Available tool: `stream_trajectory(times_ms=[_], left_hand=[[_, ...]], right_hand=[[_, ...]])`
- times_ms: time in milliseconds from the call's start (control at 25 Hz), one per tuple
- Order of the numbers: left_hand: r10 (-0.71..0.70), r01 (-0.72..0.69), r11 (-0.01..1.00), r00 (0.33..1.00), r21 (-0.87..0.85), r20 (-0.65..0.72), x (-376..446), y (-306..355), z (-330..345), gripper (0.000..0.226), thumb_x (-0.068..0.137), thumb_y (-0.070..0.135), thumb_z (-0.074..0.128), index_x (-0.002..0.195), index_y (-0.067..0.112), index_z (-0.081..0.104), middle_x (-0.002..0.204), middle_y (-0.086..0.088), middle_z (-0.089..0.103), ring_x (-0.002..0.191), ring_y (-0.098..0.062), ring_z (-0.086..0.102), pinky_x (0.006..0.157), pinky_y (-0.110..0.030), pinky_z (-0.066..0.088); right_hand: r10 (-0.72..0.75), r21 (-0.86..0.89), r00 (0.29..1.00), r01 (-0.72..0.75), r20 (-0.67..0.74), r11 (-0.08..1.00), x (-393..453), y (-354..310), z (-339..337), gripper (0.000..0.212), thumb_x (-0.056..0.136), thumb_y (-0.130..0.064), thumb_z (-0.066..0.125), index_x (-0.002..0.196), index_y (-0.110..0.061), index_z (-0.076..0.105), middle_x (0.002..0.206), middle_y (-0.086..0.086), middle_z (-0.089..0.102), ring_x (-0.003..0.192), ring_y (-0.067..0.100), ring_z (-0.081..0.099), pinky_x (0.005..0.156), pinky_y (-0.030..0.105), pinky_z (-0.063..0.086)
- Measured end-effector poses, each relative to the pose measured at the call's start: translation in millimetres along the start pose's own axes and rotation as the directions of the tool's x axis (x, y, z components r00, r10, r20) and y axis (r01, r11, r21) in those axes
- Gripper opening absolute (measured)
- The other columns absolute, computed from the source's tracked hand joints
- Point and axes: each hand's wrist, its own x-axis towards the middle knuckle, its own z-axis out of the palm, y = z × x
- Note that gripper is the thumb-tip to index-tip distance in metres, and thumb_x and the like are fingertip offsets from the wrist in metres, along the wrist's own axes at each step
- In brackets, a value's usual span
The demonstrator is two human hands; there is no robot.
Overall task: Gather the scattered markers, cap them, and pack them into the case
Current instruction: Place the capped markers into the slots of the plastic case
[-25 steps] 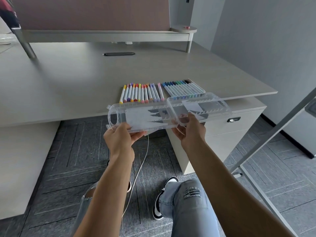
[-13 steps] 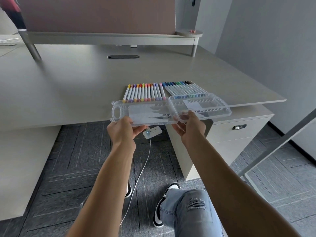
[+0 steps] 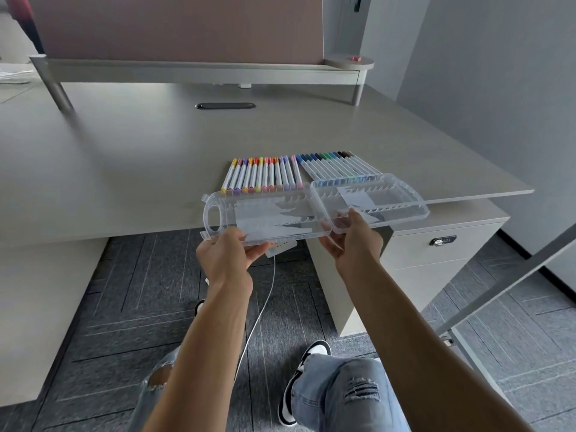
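Clear case [image 3: 311, 210] still gripped open by both hands, unchanged.

A wide grey surface [image 3: 156, 145] carries a dark oval cable slot [image 3: 225, 106] near its back, where a pale raised shelf [image 3: 202, 71] runs below a dull pink partition [image 3: 174, 26]. A small red object [image 3: 355, 58], too small to identify, sits on the shelf's rounded right end. Under the surface's right side stands a white drawer cabinet [image 3: 436, 257] with a dark lock, and a thin white cable [image 3: 265, 304] trails down over the grey patterned carpet [image 3: 140, 291].
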Motion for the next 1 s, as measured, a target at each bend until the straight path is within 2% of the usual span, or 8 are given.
stream_trajectory(times_ms=[200, 400, 640, 760, 800, 880, 960, 1000], left_hand=[[-0.002, 0.002, 1.0, 0.999, -0.009, -0.043, 18, 2, 4, 0.023, 0.085, -0.01, 0.056, 0.107, -0.009, 0.06, 0.108, -0.03, 0.067, 0.081, -0.05, 0.073, 0.052, -0.031, 0.059], [-0.046, 0.045, 0.997, 0.999, -0.062, -0.003, 22, 4, 4, 0.014, 0.089, 0.0, 0.065, 0.101, -0.006, 0.061, 0.1, -0.03, 0.071, 0.08, -0.044, 0.075, 0.062, -0.038, 0.064], [-0.098, 0.097, 0.995, 0.991, 0.018, 0.095, 17, 11, -4, 0.035, 0.091, 0.039, 0.072, 0.103, 0.008, 0.063, 0.091, -0.018, 0.07, 0.071, -0.033, 0.074, 0.074, -0.049, 0.063], [0.149, -0.135, 0.976, 0.986, 0.169, -0.072, 0, 2, -14, 0.038, 0.092, 0.05, 0.064, 0.094, 0.014, 0.053, 0.078, -0.006, 0.053, 0.06, -0.021, 0.054, 0.059, -0.039, 0.054], [0.366, -0.332, 0.911, 0.924, 0.245, -0.109, -8, 0, -15, 0.034, 0.092, 0.046, 0.063, 0.089, 0.016, 0.048, 0.075, -0.004, 0.048, 0.061, -0.019, 0.046, 0.057, -0.037, 0.046], [0.732, -0.678, 0.619, 0.681, 0.397, 0.019, -21, 5, -4, 0.026, 0.092, 0.036, 0.061, 0.086, 0.015, 0.046, 0.078, -0.002, 0.046, 0.07, -0.017, 0.043, 0.064, -0.025, 0.037], [0.753, -0.766, 0.289, 0.552, 0.575, 0.358, -18, 13, 23, 0.029, 0.092, 0.041, 0.06, 0.099, 0.013, 0.057, 0.099, -0.003, 0.057, 0.097, -0.02, 0.05, 0.082, -0.022, 0.037], [0.639, -0.732, 0.121, 0.574, 0.67, 0.512, -13, 17, 40, 0.039, 0.092, 0.048, 0.057, 0.111, 0.014, 0.06, 0.116, -0.006, 0.058, 0.116, -0.024, 0.048, 0.098, -0.031, 0.038]], right_hand=[[-0.079, -0.071, 0.992, 0.072, -0.095, 0.995, 5, 5, 10, 0.033, 0.097, -0.039, 0.069, 0.09, -0.007, 0.074, 0.086, 0.006, 0.074, 0.074, 0.016, 0.073, 0.051, 0.024, 0.056], [-0.105, -0.172, 0.99, 0.087, -0.096, 0.981, 13, 2, 15, 0.038, 0.093, -0.044, 0.07, 0.088, -0.007, 0.071, 0.062, 0.002, 0.057, 0.049, 0.01, 0.047, 0.043, 0.022, 0.041], [0.053, -0.26, 0.992, -0.023, 0.111, 0.965, 9, -7, 2, 0.061, 0.091, -0.073, 0.054, 0.068, -0.016, 0.051, 0.06, 0.002, 0.048, 0.05, 0.013, 0.04, 0.051, 0.025, 0.035], [-0.139, -0.449, 0.979, 0.192, 0.149, 0.873, -7, -14, -15, 0.059, 0.097, -0.061, 0.054, 0.061, -0.014, 0.046, 0.053, 0.002, 0.04, 0.046, 0.014, 0.033, 0.05, 0.025, 0.029], [-0.309, -0.507, 0.94, 0.34, 0.147, 0.792, -11, -18, -19, 0.056, 0.098, -0.05, 0.057, 0.058, -0.014, 0.041, 0.051, -0.001, 0.035, 0.046, 0.013, 0.029, 0.05, 0.026, 0.025], [-0.629, -0.604, 0.754, 0.595, 0.191, 0.53, -12, -28, -18, 0.053, 0.099, -0.031, 0.058, 0.054, -0.017, 0.034, 0.047, -0.006, 0.029, 0.048, 0.012, 0.025, 0.052, 0.028, 0.019], [-0.747, -0.721, 0.592, 0.655, 0.304, 0.225, -4, -42, -4, 0.038, 0.099, -0.03, 0.057, 0.064, -0.017, 0.05, 0.062, -0.004, 0.051, 0.061, 0.013, 0.045, 0.055, 0.026, 0.026], [-0.731, -0.766, 0.569, 0.635, 0.376, 0.101, 5, -47, 5, 0.027, 0.1, -0.034, 0.056, 0.081, -0.017, 0.062, 0.083, 0.0, 0.063, 0.079, 0.016, 0.054, 0.062, 0.026, 0.034]])
